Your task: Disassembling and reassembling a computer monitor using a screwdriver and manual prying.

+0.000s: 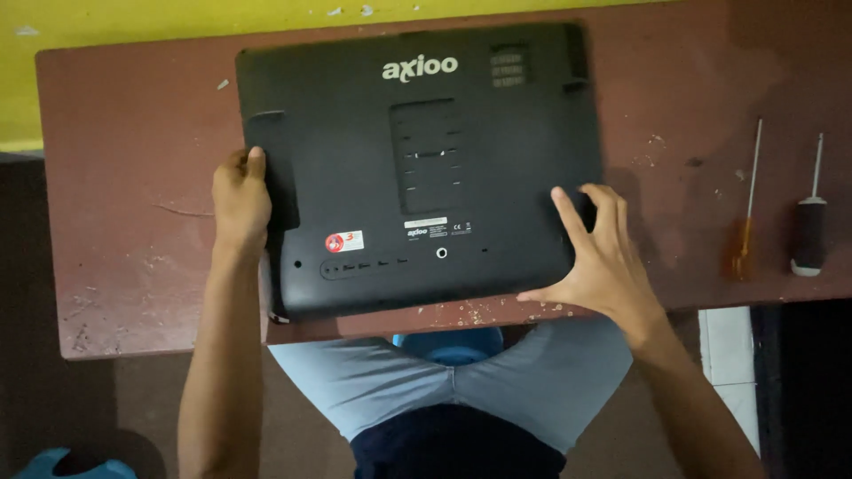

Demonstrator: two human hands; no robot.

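Two hands (pixel 241 197) (pixel 596 257), one monitor (pixel 417 168), two screwdrivers (pixel 745 217).

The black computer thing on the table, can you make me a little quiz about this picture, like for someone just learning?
1. True or false: the black back panel lies flat on the brown table.
2. Which of the hands grips the panel's edge? A) left hand B) right hand C) neither
3. How many screwdrivers lie to the right of the panel?

Key
1. True.
2. A. The left hand wraps the panel's left edge; the right hand rests spread on its lower right corner.
3. Two: an orange-handled screwdriver and a black-handled screwdriver.
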